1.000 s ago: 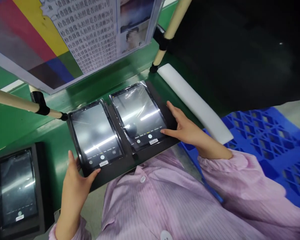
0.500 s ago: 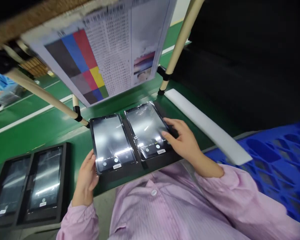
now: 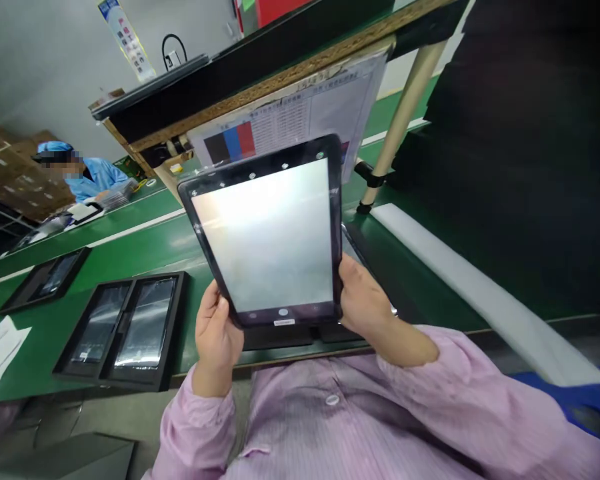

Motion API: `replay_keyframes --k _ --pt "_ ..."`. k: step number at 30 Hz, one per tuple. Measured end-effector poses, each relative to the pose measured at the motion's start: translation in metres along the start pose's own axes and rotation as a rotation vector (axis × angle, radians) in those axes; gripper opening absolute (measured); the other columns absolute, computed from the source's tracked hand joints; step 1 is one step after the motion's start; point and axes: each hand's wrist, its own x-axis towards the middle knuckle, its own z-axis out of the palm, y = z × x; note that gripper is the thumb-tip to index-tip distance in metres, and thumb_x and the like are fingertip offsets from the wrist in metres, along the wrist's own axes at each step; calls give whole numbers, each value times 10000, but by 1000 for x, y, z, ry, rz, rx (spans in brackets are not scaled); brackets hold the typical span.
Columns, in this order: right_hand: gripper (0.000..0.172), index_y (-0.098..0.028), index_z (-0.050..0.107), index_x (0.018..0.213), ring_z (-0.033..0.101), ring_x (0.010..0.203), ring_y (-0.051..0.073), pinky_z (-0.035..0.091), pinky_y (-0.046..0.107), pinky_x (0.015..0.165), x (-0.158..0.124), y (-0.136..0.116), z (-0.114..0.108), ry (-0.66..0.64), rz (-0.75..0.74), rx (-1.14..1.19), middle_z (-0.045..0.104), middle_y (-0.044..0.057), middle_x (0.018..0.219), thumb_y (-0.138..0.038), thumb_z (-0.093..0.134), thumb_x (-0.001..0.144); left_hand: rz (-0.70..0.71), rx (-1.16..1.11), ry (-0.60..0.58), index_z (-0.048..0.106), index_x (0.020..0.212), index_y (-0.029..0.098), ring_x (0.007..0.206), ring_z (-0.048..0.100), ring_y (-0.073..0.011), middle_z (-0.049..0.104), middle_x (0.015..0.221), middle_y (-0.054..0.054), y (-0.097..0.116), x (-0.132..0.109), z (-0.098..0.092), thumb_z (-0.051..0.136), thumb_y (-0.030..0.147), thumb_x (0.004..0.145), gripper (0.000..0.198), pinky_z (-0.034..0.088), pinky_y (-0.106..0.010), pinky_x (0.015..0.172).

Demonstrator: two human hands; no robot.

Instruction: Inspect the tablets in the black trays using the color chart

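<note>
Held a flat, black-framed, bright-screened rectangular tablet (image 3: 267, 240) above the green desk (image 3: 186, 340) in the head view.
Likely to leave its front uncovered, gripped the lower left edge with the left hand (image 3: 219, 337) and the lower right edge with the right hand (image 3: 365, 300), so had it between both. Saw a black, rectangular two-compartment tray (image 3: 174, 333) to the left, likely divided to keep dark-screened tablets (image 3: 147, 317) apart.

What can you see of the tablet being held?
The tablet has a dark, glossy border with icons along top and bottom, a bright, pale image area, and a white label at its lower edge. The left hand and right hand grip its lower sides, holding it above the green table, screen facing the camera.
</note>
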Motion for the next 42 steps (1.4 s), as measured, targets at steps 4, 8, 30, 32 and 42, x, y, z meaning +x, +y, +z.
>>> replay_keyframes --k 4,8,30,32,42 --pt "829 -245 610 1169 605 1179 309 565 491 945 13 -6 -4 17 119 126 691 75 1056 -930 416 744 360 382 -145 329 1526 232 1394 453 -303 445 1517 -166 -10 -9 15 637 600 846 832 396 -450 1137" --pt "817 -220 577 1125 603 1176 313 566 497 939 15 -9 -8 42 174 204 696 63 1027 -913 523 695 462 812 -172 -1 1581 195 1516 160 -396 128 1623 -242 -13 -20 23 772 597 723 1222 233 -573 1200" --pt "797 -164 661 1040 584 1211 289 540 417 997 14 7 -8 25 102 322 689 112 1047 -863 630 659 479 967 -104 -82 1562 157 1495 170 -446 161 1575 -302 -26 -23 27 796 667 639 1373 259 -652 1156" --pt "791 -164 661 1051 581 1217 287 540 417 999 13 5 -8 19 99 316 690 112 1046 -856 630 667 478 957 -107 -76 1563 158 1496 171 -441 161 1576 -300 -25 -23 27 787 665 652 1354 255 -648 1159" --pt "826 -206 652 1202 539 1279 290 503 459 1064 4 3 -12 -9 46 130 675 92 1148 -888 449 784 214 169 -136 441 1416 276 1267 565 -243 578 1360 -111 -24 -10 8 649 536 868 641 440 -405 1084"
